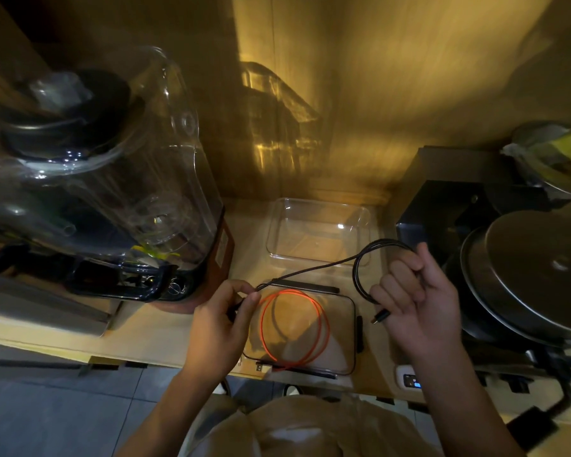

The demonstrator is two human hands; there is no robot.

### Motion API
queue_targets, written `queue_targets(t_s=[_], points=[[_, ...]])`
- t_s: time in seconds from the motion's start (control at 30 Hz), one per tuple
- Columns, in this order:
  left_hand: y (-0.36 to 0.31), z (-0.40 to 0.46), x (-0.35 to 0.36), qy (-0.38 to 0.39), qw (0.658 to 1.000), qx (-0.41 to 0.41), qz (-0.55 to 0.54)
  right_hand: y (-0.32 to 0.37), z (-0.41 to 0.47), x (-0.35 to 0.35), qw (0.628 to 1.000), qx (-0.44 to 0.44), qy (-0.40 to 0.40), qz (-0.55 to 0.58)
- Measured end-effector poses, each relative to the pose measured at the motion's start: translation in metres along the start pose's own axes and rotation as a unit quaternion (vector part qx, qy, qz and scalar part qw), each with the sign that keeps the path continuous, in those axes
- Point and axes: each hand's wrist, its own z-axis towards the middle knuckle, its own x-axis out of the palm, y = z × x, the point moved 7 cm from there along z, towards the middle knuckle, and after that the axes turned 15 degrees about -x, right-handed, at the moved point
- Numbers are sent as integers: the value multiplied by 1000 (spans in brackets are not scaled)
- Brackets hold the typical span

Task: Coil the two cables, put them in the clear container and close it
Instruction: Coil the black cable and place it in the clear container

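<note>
A black cable [314,268] stretches between my two hands above the counter. My right hand [416,298] grips a loop of it, and a plug end dangles below the fingers. My left hand [221,321] pinches the cable's other end. An orange cable [294,328] lies coiled on the clear lid [340,338], which has black clips and rests flat at the counter's front edge. The clear container [317,230] stands open farther back, near the wall, with nothing inside it.
A large blender [106,179] in plastic wrap stands to the left. To the right are a black appliance [449,206] and a round metal lid [541,275]. A small white device [409,379] lies by the front edge.
</note>
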Motion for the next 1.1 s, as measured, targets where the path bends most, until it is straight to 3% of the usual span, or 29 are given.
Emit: queue_targets(t_s=[0.23, 0.5, 0.77, 1.1], points=[[-17, -1, 1, 49, 995, 67, 50, 0, 2, 1, 1000, -26, -13, -10], [-50, -6, 5, 140, 964, 185, 130, 0, -1, -3, 992, -27, -24, -124], [-84, -15, 19, 234, 938, 216, 137, -16, -9, 10, 968, 2, 44, -247], [-116, -12, 24, 197, 947, 215, 133, -45, -25, 14, 932, 72, 125, -332]])
